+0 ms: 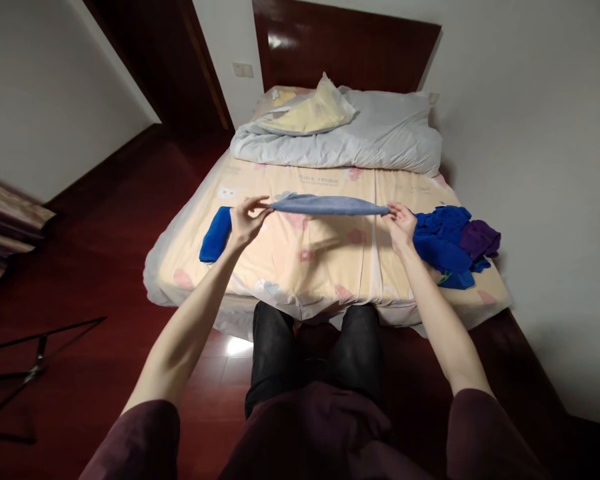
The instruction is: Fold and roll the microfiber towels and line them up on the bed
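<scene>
A grey-blue towel (pixel 330 205) is stretched level between my two hands, above the bed. My left hand (pixel 249 220) pinches its left end, and my right hand (pixel 401 225) pinches the right end. Seen nearly edge-on, the cloth shows as a narrow strip, with its shadow on the sheet below. Just left of my left hand lies a folded blue cloth (pixel 215 235). Beside my right hand is a crumpled heap of blue cloths (pixel 443 243) with a purple cloth (pixel 480 239) at its right side.
The bed (pixel 280 273) has a pale patterned sheet. A light grey quilt (pixel 380 130) and a yellow pillow (pixel 315 112) lie toward the headboard (pixel 350 47). Black tripod legs (pixel 35 370) stand on the floor at left, near a curtain (pixel 10 227). A wall borders the bed's right side.
</scene>
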Tool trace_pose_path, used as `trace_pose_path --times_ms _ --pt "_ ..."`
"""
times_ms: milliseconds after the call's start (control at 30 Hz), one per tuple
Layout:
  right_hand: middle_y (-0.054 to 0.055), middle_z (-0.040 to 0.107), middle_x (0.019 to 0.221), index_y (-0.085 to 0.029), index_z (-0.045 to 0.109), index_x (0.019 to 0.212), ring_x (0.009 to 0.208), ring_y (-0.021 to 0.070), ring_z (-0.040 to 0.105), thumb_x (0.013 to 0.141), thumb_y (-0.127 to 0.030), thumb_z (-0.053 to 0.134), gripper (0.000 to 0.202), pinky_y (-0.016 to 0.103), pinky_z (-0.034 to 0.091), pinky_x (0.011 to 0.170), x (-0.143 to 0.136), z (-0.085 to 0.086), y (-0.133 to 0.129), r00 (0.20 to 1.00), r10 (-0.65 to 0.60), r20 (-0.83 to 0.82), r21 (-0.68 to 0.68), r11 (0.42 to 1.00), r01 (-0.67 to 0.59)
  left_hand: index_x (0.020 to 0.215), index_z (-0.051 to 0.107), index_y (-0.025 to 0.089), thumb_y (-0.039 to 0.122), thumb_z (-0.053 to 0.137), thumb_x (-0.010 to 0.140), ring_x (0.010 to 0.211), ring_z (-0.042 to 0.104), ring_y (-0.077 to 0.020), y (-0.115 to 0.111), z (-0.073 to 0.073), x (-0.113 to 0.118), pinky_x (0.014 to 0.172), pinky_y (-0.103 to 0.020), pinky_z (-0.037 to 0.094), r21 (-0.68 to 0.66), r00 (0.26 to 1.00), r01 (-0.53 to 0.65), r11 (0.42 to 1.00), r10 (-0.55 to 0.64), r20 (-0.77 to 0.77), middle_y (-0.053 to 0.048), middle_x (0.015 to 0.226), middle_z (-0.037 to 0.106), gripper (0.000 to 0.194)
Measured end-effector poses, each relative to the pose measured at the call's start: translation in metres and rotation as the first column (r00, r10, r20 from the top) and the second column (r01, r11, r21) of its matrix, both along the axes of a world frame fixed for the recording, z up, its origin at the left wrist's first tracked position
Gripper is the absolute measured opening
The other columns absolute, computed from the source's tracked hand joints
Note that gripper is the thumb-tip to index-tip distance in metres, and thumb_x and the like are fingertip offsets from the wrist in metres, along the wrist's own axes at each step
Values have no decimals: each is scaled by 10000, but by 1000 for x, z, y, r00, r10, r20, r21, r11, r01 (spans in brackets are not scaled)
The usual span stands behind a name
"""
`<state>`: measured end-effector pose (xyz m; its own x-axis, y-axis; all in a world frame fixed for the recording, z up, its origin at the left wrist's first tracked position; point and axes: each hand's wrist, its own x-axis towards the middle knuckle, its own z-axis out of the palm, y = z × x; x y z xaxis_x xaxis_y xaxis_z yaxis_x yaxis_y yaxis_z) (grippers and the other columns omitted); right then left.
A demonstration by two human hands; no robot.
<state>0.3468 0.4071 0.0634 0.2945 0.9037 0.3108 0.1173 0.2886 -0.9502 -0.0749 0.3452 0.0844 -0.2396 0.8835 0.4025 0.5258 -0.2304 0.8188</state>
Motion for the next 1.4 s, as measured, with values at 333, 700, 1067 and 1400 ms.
trace_pose_path --times_ms 333,700,1067,1400 --pt "-58 664 651 -156 684 867 604 121 586 508 -218 832 393 239 471 604 9 -174 -130 977 213 -24 -512 837 -194 1261 671 240 170 751 694 1113 696 -336 -106 -192 24 1020 -440 527 -559 983 86 825 -161 -86 -80 1004 787 576" --pt "29 755 835 -148 702 968 530 79 486 458 -443 953 641 218 366 443 5 -194 -141 979 5 -206 -551 826 -120 1142 622 208 321 787 745 979 767 -265 -102 -197 43 870 -332 585 -593 977 -12 805 137 166 -61 880 793 444" --pt "-1 720 796 -176 644 933 446 53 460 505 -547 928 633 203 362 414 29 -204 -159 975 177 -133 -528 820 -220 1043 694 178 454 830 660 947 776 -294 -127 -232 22 860 -361 587 -558 964 61 827 97 249 -80 839 801 492" --pt "-30 673 697 -201 593 860 401 54 436 497 -519 914 580 198 341 363 23 -219 -160 986 152 -75 -573 802 -167 970 702 183 445 823 640 927 772 -279 -128 -243 19 826 -326 562 -602 962 61 796 113 248 -70 827 803 438"
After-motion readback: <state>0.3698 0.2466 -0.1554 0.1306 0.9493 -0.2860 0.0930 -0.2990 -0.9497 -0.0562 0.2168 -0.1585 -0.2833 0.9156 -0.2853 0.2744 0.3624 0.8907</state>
